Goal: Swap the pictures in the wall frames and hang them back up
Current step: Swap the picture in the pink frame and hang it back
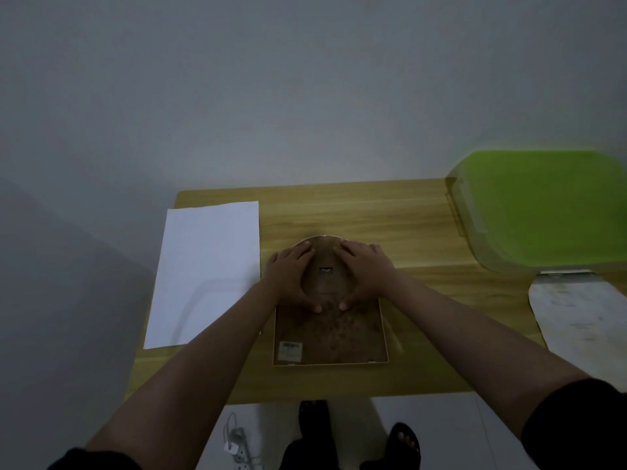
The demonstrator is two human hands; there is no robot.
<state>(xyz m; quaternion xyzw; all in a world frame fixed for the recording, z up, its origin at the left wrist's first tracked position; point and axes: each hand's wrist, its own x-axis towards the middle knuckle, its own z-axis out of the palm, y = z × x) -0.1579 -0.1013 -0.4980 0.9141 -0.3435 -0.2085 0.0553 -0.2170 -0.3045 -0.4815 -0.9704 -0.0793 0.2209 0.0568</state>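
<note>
An arch-topped picture frame (330, 337) lies face down on the wooden table (424, 317), its brown backing board up, with a small metal hanger (325, 270) near the top and a label near the bottom left. My left hand (291, 276) presses flat on the upper left of the backing, thumb stretched toward the middle. My right hand (364, 271) presses flat on the upper right, thumb likewise inward. A white sheet of paper (207, 269) lies on the table left of the frame.
A clear bin with a green lid (543, 208) stands at the table's back right. A pale arch-shaped board (583, 317) lies at the right edge. On the floor below are a power strip (237, 449) and my sandalled feet. A plain wall rises behind the table.
</note>
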